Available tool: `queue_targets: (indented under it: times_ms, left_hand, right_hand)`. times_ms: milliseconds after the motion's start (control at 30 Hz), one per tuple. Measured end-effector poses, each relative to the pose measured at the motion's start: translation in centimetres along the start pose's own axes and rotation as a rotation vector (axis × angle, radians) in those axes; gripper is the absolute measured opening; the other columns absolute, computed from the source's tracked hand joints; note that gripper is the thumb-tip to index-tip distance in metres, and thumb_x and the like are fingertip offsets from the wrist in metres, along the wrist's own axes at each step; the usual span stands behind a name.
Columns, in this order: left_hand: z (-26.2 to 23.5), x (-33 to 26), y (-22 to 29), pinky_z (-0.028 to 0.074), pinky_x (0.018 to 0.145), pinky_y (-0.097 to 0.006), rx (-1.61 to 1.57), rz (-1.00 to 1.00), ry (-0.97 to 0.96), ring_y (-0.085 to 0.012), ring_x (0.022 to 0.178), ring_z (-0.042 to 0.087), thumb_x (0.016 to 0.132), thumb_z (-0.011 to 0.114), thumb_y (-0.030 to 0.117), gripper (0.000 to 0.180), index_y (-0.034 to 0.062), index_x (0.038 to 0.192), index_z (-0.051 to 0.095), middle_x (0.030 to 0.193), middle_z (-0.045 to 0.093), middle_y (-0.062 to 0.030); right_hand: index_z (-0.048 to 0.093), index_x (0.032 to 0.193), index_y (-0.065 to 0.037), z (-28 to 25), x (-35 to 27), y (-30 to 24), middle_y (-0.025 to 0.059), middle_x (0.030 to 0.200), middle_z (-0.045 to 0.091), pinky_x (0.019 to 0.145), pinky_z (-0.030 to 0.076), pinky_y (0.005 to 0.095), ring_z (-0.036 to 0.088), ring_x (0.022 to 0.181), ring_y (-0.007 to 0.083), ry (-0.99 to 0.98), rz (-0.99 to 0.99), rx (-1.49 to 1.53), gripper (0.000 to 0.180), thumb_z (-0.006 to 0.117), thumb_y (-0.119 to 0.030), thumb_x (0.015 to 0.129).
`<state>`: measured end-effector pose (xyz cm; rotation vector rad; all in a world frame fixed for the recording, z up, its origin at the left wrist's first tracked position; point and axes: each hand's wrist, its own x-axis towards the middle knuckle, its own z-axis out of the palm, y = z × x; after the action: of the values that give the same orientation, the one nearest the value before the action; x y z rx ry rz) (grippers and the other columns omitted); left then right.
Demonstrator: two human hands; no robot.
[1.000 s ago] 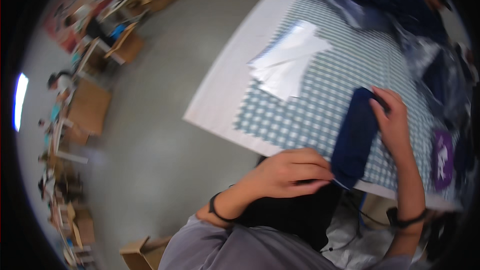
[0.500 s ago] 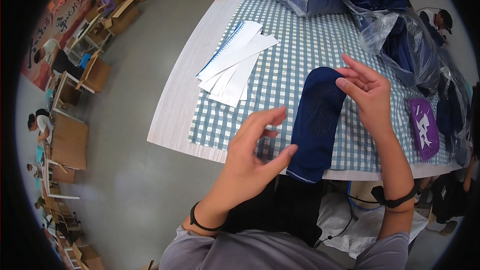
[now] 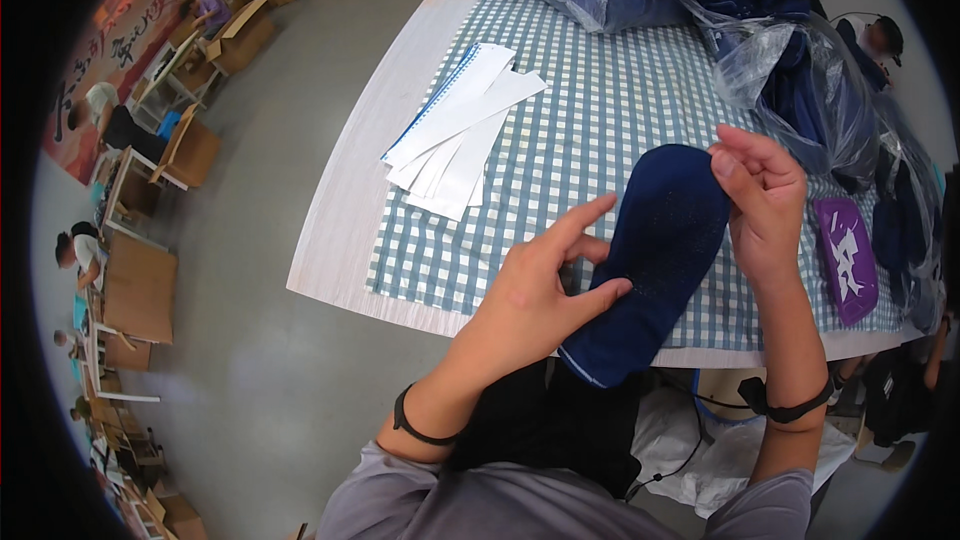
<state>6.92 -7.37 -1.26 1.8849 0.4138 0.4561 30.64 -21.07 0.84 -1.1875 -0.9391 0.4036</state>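
A navy blue sock (image 3: 668, 250) with a white line along its lower edge hangs tilted over the front edge of the table, its rounded end up. With thumb and fingers my right hand (image 3: 762, 205) pinches its upper right edge. My left hand (image 3: 545, 285) is at the sock's left side, fingers apart and curved. Its thumb lies over the sock's face, and the index fingertip comes close to the left edge. Whether the left thumb presses on the fabric I cannot tell.
White paper strips (image 3: 455, 135) lie fanned on the checked tablecloth (image 3: 590, 90). A purple pouch (image 3: 847, 260) sits at the right. Clear plastic bags of dark blue goods (image 3: 800, 90) fill the far right. People and cardboard boxes (image 3: 140, 285) stand at the left.
The sock has shifted right, leaned over and turned its face broader to view. My right hand moved right with it. My left hand moved right and its thumb now overlaps the sock.
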Motion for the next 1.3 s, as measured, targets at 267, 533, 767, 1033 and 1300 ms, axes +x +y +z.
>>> queue_targets:
  times_ms: [267, 533, 767, 1033, 1300]
  left_hand:
    - [0.1, -1.1, 0.5, 0.054, 0.106, -0.033, -0.805, 0.011, -0.070, -0.0209, 0.120, 0.071, 0.097, 0.072, -0.011, 0.093, 0.0051, 0.174, 0.022, 0.127, 0.070, -0.0142]
    - [-0.3, -1.1, -0.4, 0.057, 0.098, -0.030, -0.701, 0.054, -0.171, -0.0199, 0.113, 0.076, 0.105, 0.060, -0.009, 0.086, 0.0027, 0.175, 0.011, 0.124, 0.078, -0.0225]
    - [-1.2, -4.1, 0.8, 0.063, 0.089, -0.029, -0.684, -0.278, -0.179, -0.0192, 0.100, 0.079, 0.108, 0.056, -0.005, 0.073, -0.0007, 0.171, 0.021, 0.118, 0.078, -0.0223]
    - [-2.0, -5.3, 1.8, 0.057, 0.074, -0.032, 0.379, 0.455, -0.005, -0.0230, 0.091, 0.075, 0.079, 0.086, -0.005, 0.046, -0.0009, 0.124, 0.076, 0.103, 0.076, -0.0141]
    - [-1.5, -5.1, -1.4, 0.063, 0.082, -0.037, 0.358, 0.585, 0.019, -0.0305, 0.096, 0.076, 0.073, 0.083, -0.012, 0.030, -0.0038, 0.102, 0.080, 0.106, 0.075, -0.0150]
  right_hand:
    - [0.074, 0.133, 0.001, 0.2, 0.6, -0.2, 0.0006, 0.104, 0.077, 0.064, 0.040, 0.0146, 0.061, 0.078, -0.0013, 0.255, -0.066, -0.143, 0.032, 0.077, -0.015, 0.106]
    - [0.073, 0.135, 0.001, 0.2, 1.2, 0.1, 0.0044, 0.111, 0.077, 0.075, 0.050, 0.0158, 0.068, 0.089, 0.0027, 0.320, -0.076, -0.214, 0.033, 0.076, -0.016, 0.106]
    - [0.076, 0.130, 0.003, 1.4, 1.8, 3.3, 0.0098, 0.116, 0.078, 0.091, 0.059, 0.0242, 0.076, 0.102, 0.0132, 0.158, 0.028, -0.292, 0.028, 0.075, -0.013, 0.106]
    - [0.082, 0.125, -0.006, 0.0, 2.4, 4.2, 0.0106, 0.116, 0.082, 0.092, 0.060, 0.0342, 0.077, 0.102, 0.0208, -0.053, -0.093, -0.699, 0.024, 0.073, -0.012, 0.104]
    - [0.082, 0.122, -0.006, 0.8, 0.5, 2.5, 0.0098, 0.114, 0.082, 0.089, 0.060, 0.0334, 0.077, 0.099, 0.0225, -0.246, -0.228, -0.745, 0.022, 0.075, -0.007, 0.100]
